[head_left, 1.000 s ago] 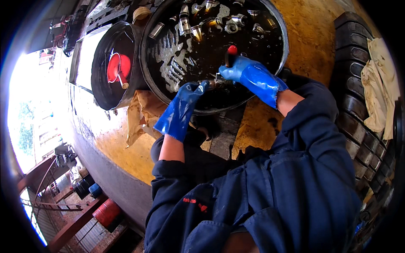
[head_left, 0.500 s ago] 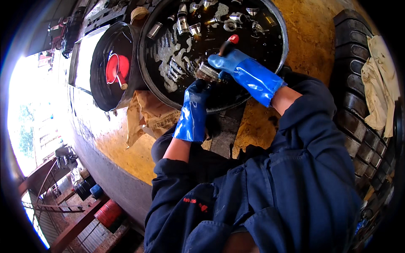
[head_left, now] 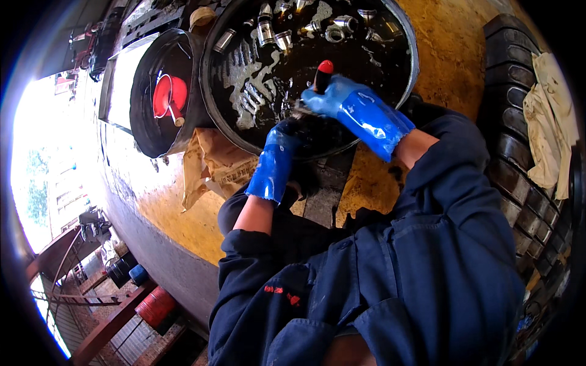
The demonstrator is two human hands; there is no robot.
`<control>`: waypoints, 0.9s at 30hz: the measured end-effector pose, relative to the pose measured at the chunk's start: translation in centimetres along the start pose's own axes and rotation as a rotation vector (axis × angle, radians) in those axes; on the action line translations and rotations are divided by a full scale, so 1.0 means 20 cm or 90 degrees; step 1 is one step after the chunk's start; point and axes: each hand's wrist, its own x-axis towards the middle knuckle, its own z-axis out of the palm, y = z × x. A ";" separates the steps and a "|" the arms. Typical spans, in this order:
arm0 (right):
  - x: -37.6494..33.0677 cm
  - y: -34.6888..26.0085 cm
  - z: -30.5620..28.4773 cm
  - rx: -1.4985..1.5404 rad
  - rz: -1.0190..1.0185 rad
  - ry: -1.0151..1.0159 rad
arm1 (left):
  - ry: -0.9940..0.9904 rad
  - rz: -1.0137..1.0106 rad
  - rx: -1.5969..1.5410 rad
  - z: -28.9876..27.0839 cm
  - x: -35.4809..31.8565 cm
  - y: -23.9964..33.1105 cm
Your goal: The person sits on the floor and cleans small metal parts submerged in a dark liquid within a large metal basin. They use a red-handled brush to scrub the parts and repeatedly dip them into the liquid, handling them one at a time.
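Over the near rim of the big round black basin point(head_left: 410, 43), both gloved hands meet above dark, foamy liquid. The right hand point(head_left: 342, 104), in a glossy blue glove, curls its fingers closed around a brush with a red-tipped black handle point(head_left: 323, 72); the handle stands up out of the fist toward the middle of the basin, and the bristle end is hidden at the hand's near side. The left hand point(head_left: 287, 137), in a matching blue glove darkened with grime at the fingers, sits just beside it at the basin's near edge, its fingers bent around something small and dark that touches the brush end; what that piece is cannot be made out. Farther across the basin, along its far rim, a row of shiny metal cylindrical parts point(head_left: 305, 27) lies half sunk in the liquid. Left of the basin and touching its wall stands a smaller black drum point(head_left: 143, 110) with a red funnel-like cup point(head_left: 168, 96) inside. Crumpled brown paper point(head_left: 213, 161) lies on the stained yellow-brown floor point(head_left: 452, 43) below the basin's left side. Right of the basin, well apart from it, a black tyre point(head_left: 519, 140) stands with a dirty pale rag point(head_left: 552, 116) draped over it. Dark blue work overalls point(head_left: 427, 274) fill the foreground nearest the viewer.
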 end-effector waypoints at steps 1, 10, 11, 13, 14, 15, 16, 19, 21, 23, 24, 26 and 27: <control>-0.03 -0.01 -0.07 -0.059 0.058 0.027 | -0.008 0.010 0.003 0.05 0.01 0.06; -0.11 -0.02 -0.25 -0.082 0.186 0.039 | 0.149 0.476 0.624 0.11 -0.19 0.39; -0.13 -0.02 -0.24 -0.074 0.178 0.022 | 0.174 0.553 0.591 0.09 -0.18 0.33; -0.19 -0.02 -0.23 -0.037 0.170 0.002 | 0.054 0.398 0.366 0.09 -0.17 0.24; -0.23 -0.04 -0.23 -0.008 0.166 -0.007 | -0.004 0.306 0.216 0.10 -0.16 0.20; -0.25 -0.05 -0.25 0.023 0.163 -0.011 | -0.065 0.215 0.068 0.12 -0.16 0.20; -0.25 -0.01 -0.25 0.039 0.160 -0.005 | -0.063 0.171 0.130 0.15 -0.19 0.35; -0.28 0.03 -0.20 0.057 0.109 0.040 | -0.038 0.054 0.088 0.17 -0.18 0.39; -0.27 0.04 -0.21 0.037 0.103 0.031 | -0.022 0.007 0.129 0.18 -0.16 0.38; -0.14 0.08 -0.17 0.039 0.128 0.021 | 0.010 -0.007 0.173 0.22 -0.15 0.37; -0.24 0.02 -0.23 0.216 -0.033 -0.024 | 0.012 0.046 0.095 0.19 -0.14 0.31; -0.15 0.04 -0.16 0.378 -0.034 -0.022 | 0.023 0.150 -0.014 0.16 -0.11 0.26; -0.18 -0.06 -0.15 0.457 -0.026 -0.052 | 0.044 0.196 -0.071 0.11 -0.12 0.23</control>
